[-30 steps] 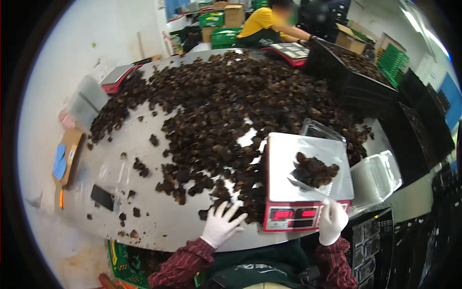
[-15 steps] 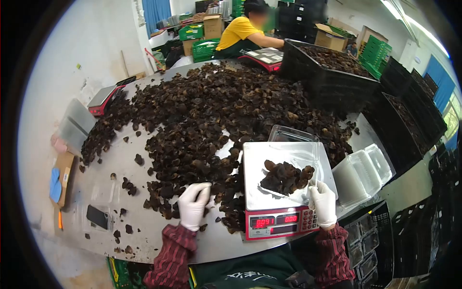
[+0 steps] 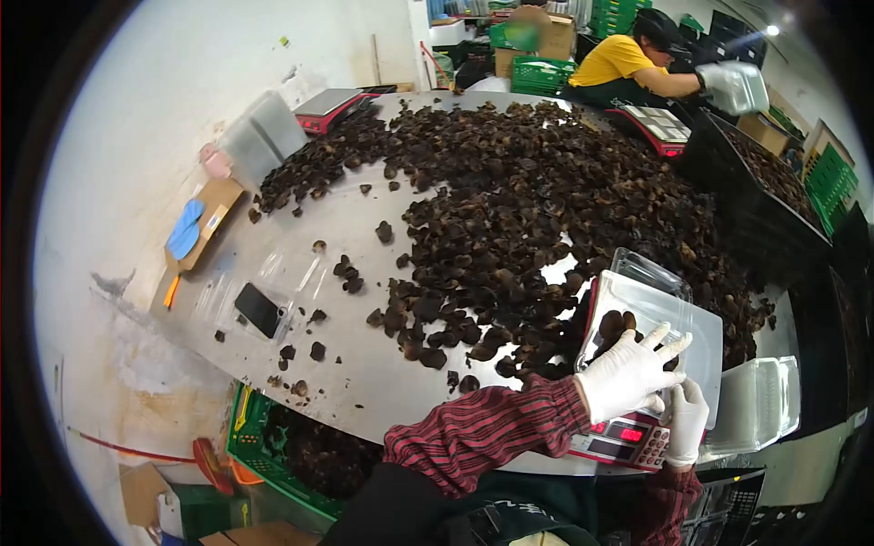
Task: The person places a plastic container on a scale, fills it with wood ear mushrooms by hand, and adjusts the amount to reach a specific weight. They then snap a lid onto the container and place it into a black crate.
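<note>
My left hand, in a white glove, reaches across the red-and-white digital scale. Its fingers are spread over dark wood ear mushrooms, hiding many of them. Those mushrooms lie in a clear plastic container on the weighing plate, mostly covered by my hand. Close beside it, my gloved right hand is closed at the container's near right edge. Part of the scale's red display shows below my left wrist. Behind the scale rests a clear plastic lid or box.
A large heap of wood ear mushrooms covers much of the metal table. Stacked clear containers stand right of the scale. A phone lies at left. Across the table, a person in yellow holds clear containers.
My left hand has moved right, from the heap's edge to over the mushrooms on the scale, and its fingers have spread. The view has turned left. The other person has raised containers.
</note>
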A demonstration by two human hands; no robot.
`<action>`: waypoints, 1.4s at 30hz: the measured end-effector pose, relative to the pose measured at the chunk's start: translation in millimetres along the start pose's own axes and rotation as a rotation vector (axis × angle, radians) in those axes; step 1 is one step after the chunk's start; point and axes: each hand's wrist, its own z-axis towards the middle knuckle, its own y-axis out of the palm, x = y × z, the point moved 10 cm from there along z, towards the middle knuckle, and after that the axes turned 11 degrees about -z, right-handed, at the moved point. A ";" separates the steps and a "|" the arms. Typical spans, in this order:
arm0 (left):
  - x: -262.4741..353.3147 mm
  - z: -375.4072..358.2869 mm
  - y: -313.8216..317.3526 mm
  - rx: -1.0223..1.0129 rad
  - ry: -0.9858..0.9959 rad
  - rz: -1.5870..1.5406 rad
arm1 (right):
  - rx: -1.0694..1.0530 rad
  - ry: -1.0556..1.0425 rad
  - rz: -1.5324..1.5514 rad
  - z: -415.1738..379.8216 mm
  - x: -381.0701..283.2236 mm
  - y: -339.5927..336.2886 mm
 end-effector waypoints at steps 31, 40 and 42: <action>-101.0 -91.4 -74.3 0.537 -0.427 -0.540 | -0.994 -0.564 -0.833 -184.1 96.4 151.3; -51.2 0.9 -25.0 -0.003 -0.173 -0.400 | -0.900 -0.670 -0.765 -199.8 88.7 180.3; -56.4 -11.8 -45.7 0.131 -0.224 -0.469 | -0.858 -0.736 -0.710 -202.7 80.9 178.7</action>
